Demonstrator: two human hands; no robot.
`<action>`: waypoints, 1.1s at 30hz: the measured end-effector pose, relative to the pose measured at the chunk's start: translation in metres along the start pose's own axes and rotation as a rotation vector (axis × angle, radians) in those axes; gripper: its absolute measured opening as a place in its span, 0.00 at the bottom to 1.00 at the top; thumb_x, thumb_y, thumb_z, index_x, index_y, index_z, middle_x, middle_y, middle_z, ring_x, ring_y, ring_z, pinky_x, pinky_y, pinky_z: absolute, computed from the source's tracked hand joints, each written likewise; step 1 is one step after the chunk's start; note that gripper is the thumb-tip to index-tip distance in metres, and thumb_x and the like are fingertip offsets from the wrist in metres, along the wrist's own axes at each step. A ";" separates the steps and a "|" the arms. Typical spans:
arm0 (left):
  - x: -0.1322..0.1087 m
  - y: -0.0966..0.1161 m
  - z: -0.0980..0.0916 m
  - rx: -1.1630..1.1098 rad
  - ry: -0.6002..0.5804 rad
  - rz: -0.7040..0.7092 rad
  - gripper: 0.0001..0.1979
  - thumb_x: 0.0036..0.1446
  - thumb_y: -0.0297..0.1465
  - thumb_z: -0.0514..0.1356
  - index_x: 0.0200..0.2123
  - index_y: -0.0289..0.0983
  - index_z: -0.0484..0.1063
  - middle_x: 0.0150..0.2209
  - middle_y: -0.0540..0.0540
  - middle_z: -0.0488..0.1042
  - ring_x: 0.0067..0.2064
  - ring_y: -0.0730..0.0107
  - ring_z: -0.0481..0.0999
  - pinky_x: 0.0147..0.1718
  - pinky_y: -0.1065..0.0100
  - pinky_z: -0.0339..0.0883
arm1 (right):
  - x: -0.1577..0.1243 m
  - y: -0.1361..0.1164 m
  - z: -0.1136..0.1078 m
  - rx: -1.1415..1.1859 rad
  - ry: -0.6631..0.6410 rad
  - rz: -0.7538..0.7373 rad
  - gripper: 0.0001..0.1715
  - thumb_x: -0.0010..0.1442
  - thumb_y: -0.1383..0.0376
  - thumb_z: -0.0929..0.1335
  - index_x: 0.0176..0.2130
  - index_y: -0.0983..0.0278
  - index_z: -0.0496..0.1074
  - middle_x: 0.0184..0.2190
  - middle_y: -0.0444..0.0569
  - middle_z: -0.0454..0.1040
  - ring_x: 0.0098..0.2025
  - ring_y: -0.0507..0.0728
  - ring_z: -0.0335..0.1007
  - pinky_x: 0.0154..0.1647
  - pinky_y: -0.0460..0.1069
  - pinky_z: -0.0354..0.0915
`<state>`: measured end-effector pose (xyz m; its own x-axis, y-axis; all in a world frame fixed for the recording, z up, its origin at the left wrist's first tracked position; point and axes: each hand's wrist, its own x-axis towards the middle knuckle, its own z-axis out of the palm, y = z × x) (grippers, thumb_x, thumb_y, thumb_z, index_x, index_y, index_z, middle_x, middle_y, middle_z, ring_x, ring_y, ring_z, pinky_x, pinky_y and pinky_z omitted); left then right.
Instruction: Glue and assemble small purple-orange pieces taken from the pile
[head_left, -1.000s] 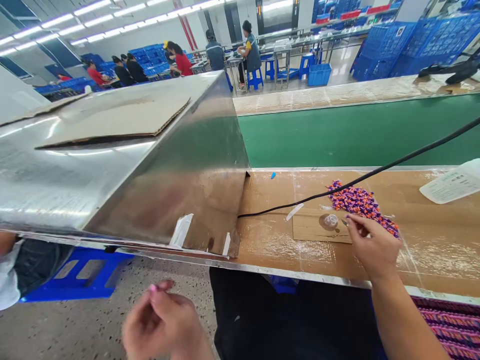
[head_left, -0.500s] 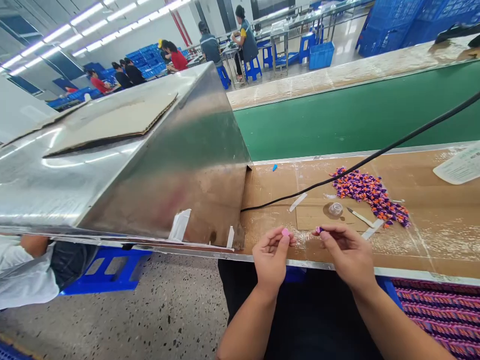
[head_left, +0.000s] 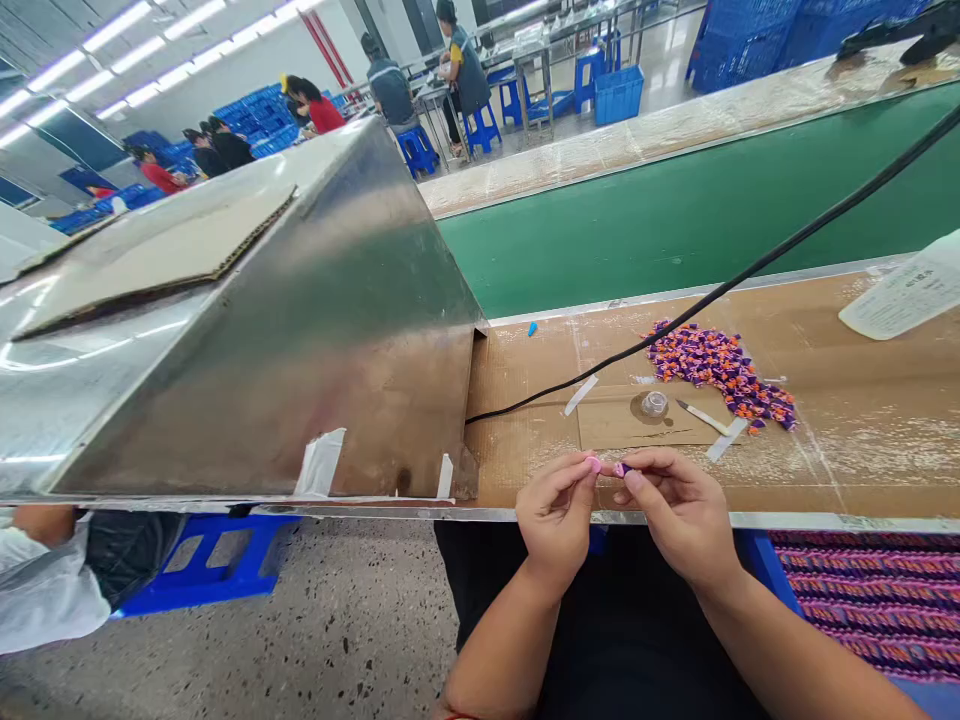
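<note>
Over the front edge of the cardboard-covered bench, my left hand [head_left: 557, 515] pinches a small round pink piece [head_left: 593, 465] between thumb and fingertips. Close to its right, my right hand [head_left: 681, 510] pinches a small dark purple and pink piece [head_left: 622, 469]. The two pieces face each other with a narrow gap. Behind the hands stands a small clear jar [head_left: 654, 404] on a flat cardboard sheet [head_left: 611, 425]. A white-handled pointed tool [head_left: 703, 416] lies beside the jar. Farther back is a heap of small purple, orange and pink pieces [head_left: 705, 360].
A metal housing [head_left: 300, 370] rises on my left. A black cable [head_left: 675, 322] crosses above the bench [head_left: 862, 400]. Behind runs a green belt [head_left: 637, 230]. A blue crate of pink and purple rows [head_left: 862, 610] stands low right. A person's sleeve [head_left: 45, 590] shows at left.
Both hands have come closer together, bringing the pink piece near the purple one. The view has shifted a little to the right.
</note>
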<state>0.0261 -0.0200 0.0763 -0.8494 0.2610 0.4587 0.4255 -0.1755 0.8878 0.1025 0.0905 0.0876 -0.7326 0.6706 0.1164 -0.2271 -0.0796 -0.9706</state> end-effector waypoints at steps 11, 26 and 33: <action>0.002 0.003 0.008 -0.163 0.084 -0.336 0.17 0.58 0.45 0.75 0.36 0.36 0.85 0.32 0.41 0.85 0.31 0.64 0.86 0.34 0.68 0.84 | -0.004 0.005 0.003 -0.009 0.039 -0.062 0.19 0.65 0.48 0.76 0.40 0.60 0.80 0.33 0.50 0.84 0.28 0.57 0.83 0.29 0.49 0.83; -0.010 -0.012 0.011 -0.361 0.077 -0.551 0.19 0.49 0.46 0.79 0.34 0.37 0.87 0.33 0.41 0.86 0.33 0.65 0.87 0.37 0.70 0.83 | 0.001 0.004 0.006 -0.042 -0.053 -0.215 0.06 0.71 0.60 0.73 0.44 0.59 0.82 0.41 0.51 0.86 0.40 0.57 0.87 0.41 0.48 0.84; -0.002 -0.004 0.013 -0.594 0.150 -0.700 0.18 0.43 0.43 0.82 0.30 0.39 0.85 0.31 0.44 0.84 0.32 0.68 0.84 0.34 0.71 0.79 | 0.000 0.002 0.006 -0.263 0.062 -0.401 0.05 0.68 0.69 0.72 0.41 0.59 0.81 0.35 0.49 0.84 0.34 0.56 0.83 0.33 0.48 0.81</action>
<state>0.0298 -0.0071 0.0725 -0.9012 0.3727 -0.2210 -0.3938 -0.4919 0.7765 0.0981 0.0865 0.0870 -0.5791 0.6538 0.4870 -0.3077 0.3779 -0.8732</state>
